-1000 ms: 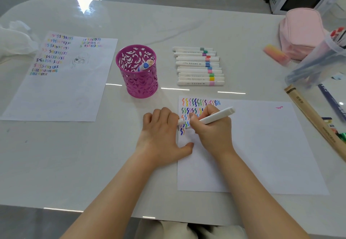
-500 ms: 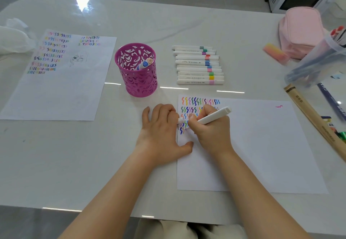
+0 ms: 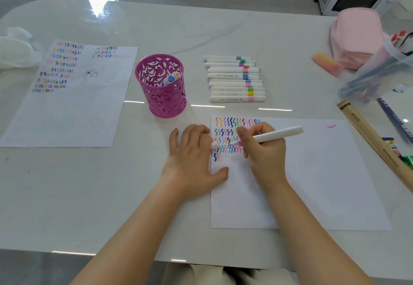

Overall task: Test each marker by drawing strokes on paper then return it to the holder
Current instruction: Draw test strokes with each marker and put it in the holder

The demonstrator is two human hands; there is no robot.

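Note:
On the white paper [image 3: 312, 179] with rows of coloured wavy strokes, my right hand [image 3: 264, 153] grips a white marker [image 3: 279, 136] with a pink band near its tip. The tip points left at the fourth row of strokes. My left hand [image 3: 192, 159] rests at the paper's left edge, thumb on the sheet, fingers curled round a small white cap [image 3: 214, 145]. The magenta lattice holder [image 3: 162, 97] stands behind my left hand with two markers [image 3: 171, 79] in it. A row of several white markers [image 3: 234, 79] lies on the table to the holder's right.
A second sheet covered in strokes [image 3: 73, 97] lies far left, with a crumpled white bag [image 3: 15, 50] beyond it. At the right stand a pink pouch [image 3: 355, 36], a clear tub of pens [image 3: 384, 70], an eraser [image 3: 327, 63] and a long tan box [image 3: 375, 144].
My right hand has shifted a little to the right along the strokes, and more of the marker's barrel shows. My left hand has stayed in place.

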